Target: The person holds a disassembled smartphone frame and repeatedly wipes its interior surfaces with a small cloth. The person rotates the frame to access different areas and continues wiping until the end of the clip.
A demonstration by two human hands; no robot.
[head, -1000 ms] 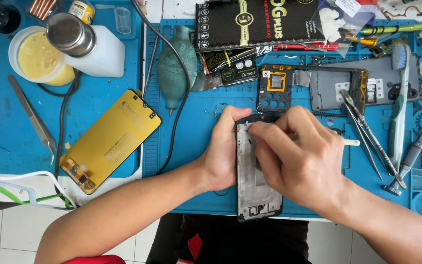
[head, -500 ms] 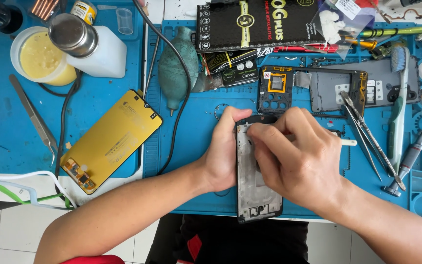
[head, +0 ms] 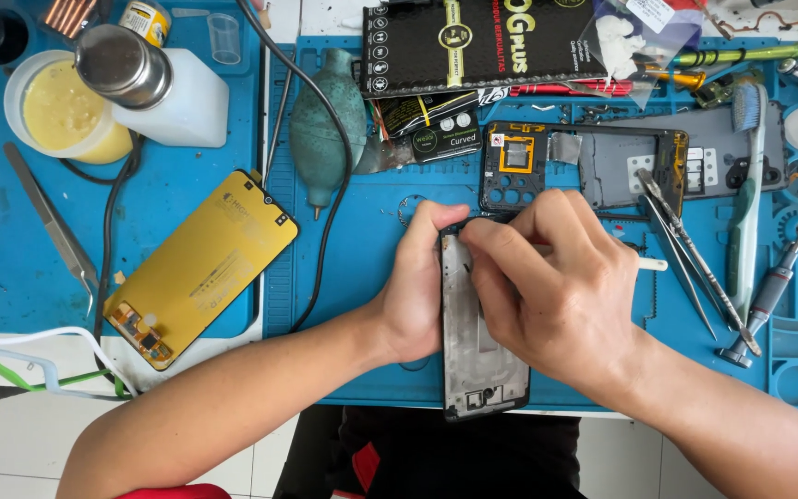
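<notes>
1. Underneath everything lies a blue silicone repair mat (head: 371, 277); every place below is told from the dark rectangular phone frame (head: 480, 370) that lies lengthwise on the mat's near edge, its lower end reaching past that edge.
2. Up and beyond the frame rests a black glossy flat package (head: 482, 46), propped against the mat's far side.
3. Well to the left of the frame lies a gold-coloured phone display panel (head: 200, 263), tilted, with its flex cable end nearest the person.
4. Just beyond the frame's top end sits a dark phone back housing with a camera cut-out (head: 602, 166).
5. Farther up and left of the frame rests a teal rubber air-blower bulb (head: 325, 125), nozzle pointing toward the person.
6. Far up-left of the frame stands a white plastic tub of yellow paste (head: 62, 115).
7. Covering the frame's upper right part, the right hand (head: 561, 296) is curled, its fingers pinched on a thin white stick-like tool (head: 650, 264) whose end pokes out to the right; the tip is hidden.
8. Against the frame's left edge, the left hand (head: 417, 291) is partly closed, thumb and fingers clasping the frame's upper left corner.
9. Right of the frame lie silver metal tweezers (head: 685, 249), slanted.
10. Farther right lies a small grey screwdriver (head: 768, 296).
</notes>
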